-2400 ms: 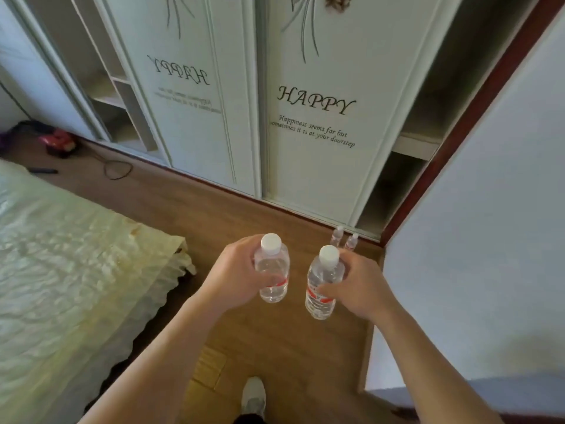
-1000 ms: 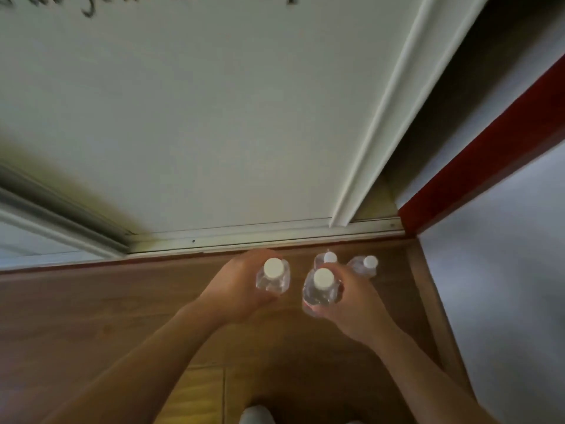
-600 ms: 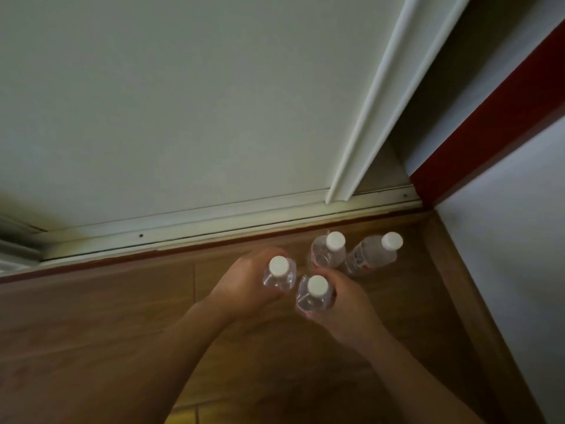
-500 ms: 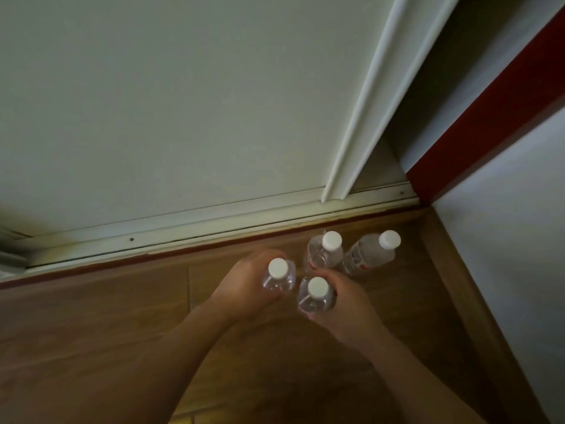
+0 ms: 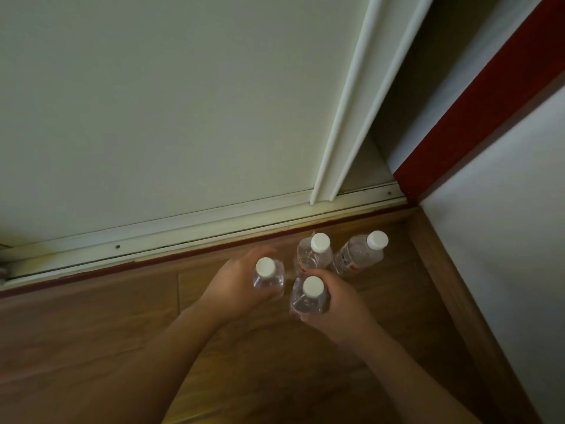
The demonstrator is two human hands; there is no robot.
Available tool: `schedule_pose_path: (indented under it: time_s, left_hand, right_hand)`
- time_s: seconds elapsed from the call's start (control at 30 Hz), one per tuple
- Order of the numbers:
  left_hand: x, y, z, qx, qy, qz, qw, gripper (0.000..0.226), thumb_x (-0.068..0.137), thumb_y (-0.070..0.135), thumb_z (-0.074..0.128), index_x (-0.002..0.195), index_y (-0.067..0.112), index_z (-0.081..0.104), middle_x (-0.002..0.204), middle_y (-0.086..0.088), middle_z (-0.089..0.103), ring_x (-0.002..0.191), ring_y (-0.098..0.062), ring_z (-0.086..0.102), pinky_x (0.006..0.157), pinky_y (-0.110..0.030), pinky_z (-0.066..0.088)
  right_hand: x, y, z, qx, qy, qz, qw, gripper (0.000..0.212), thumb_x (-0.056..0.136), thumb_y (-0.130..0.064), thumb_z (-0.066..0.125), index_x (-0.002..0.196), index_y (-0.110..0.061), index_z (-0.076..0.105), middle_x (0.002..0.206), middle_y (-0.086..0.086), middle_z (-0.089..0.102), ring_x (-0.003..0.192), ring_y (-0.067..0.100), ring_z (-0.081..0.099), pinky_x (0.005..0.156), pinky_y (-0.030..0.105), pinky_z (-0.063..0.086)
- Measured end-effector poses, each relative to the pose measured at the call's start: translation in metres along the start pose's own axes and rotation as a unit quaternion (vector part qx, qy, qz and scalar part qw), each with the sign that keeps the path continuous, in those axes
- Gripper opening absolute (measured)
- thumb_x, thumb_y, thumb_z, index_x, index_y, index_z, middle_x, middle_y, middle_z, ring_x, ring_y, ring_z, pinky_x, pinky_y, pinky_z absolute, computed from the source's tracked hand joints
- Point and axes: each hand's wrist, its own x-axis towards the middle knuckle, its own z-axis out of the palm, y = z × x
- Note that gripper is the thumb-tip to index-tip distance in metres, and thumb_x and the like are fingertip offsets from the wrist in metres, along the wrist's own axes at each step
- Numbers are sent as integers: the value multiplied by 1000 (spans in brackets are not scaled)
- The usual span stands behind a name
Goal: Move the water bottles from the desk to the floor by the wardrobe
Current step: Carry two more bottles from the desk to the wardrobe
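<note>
Seen from above, my left hand (image 5: 237, 287) grips a clear water bottle (image 5: 268, 278) with a white cap, held upright low over the wooden floor (image 5: 91, 332). My right hand (image 5: 339, 304) wraps a second clear bottle (image 5: 310, 296) just to its right. Two more white-capped bottles stand on the floor beyond them: one (image 5: 315, 254) directly behind the held pair, another (image 5: 360, 255) further right, near the corner. All are close to the white wardrobe door (image 5: 168, 117) and its bottom rail (image 5: 183, 232). Whether the held bottles touch the floor I cannot tell.
A grey-white wall (image 5: 504, 240) with a wooden skirting board (image 5: 452, 286) closes the right side. A dark red frame (image 5: 477, 102) runs up from the corner beside an open wardrobe compartment (image 5: 406, 102).
I have walked up to the wardrobe and bent down. Both hands have lowered their bottles toward the floor beside the two standing ones. In the last half second little has moved.
</note>
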Motion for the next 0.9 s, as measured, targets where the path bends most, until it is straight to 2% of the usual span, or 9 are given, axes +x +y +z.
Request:
schedule_pose_path:
  time_s: [0.1,0.2,0.3,0.43,0.6,0.73,0.9]
  left_hand:
    - [-5,4,-4,8,-5,2,1000,72,70,59,74,134,36,52,119,18,65,104,-3,62,88,-30,54]
    - [-9,14,-13,23,-5,3,1000,72,73,50,80,137,37,49,125,18,61,104,-2,59,90,-29,53]
    - [-15,29,-27,26,-9,-1,1000,75,75,46,82,140,37,46,129,21,53,108,-2,55,94,-31,51]
    - [-34,67,-58,17,-1,-7,1000,79,75,54,78,144,35,43,140,15,53,125,-7,53,102,-35,48]
    - [-73,158,-128,12,10,0,1000,73,82,56,71,146,36,41,141,18,51,126,-2,50,104,-30,46]
    - [-105,247,-198,13,24,12,1000,62,86,54,67,142,35,48,139,15,55,122,-4,52,103,-32,47]
    - [-152,357,-284,32,21,29,999,54,90,52,63,141,40,48,140,16,54,119,-4,52,102,-33,48]
  right_hand:
    - [-3,-6,-4,-5,-5,2,1000,61,75,-28,84,123,-46,51,113,-28,59,103,-11,55,90,23,52]
    - [-6,-14,-13,-20,-2,-7,1000,68,77,-31,82,135,-39,47,124,-25,52,111,-5,50,89,19,47]
    - [-14,-26,-26,-26,6,-12,1000,72,77,-31,81,137,-43,43,134,-22,49,120,-2,43,92,21,40]
    - [-38,-64,-61,-17,18,-6,1000,72,80,-31,80,140,-40,42,140,-18,46,122,1,39,92,24,40]
    - [-99,-149,-135,1,47,-10,999,63,85,-30,75,140,-34,44,141,-11,49,124,4,43,98,30,43]
    - [-160,-219,-195,-14,62,-15,998,56,89,-40,68,140,-34,45,128,-22,45,117,0,43,89,19,38]
    - [-234,-302,-264,-24,84,-16,996,48,91,-44,64,136,-38,49,141,-14,52,127,7,48,105,33,43]
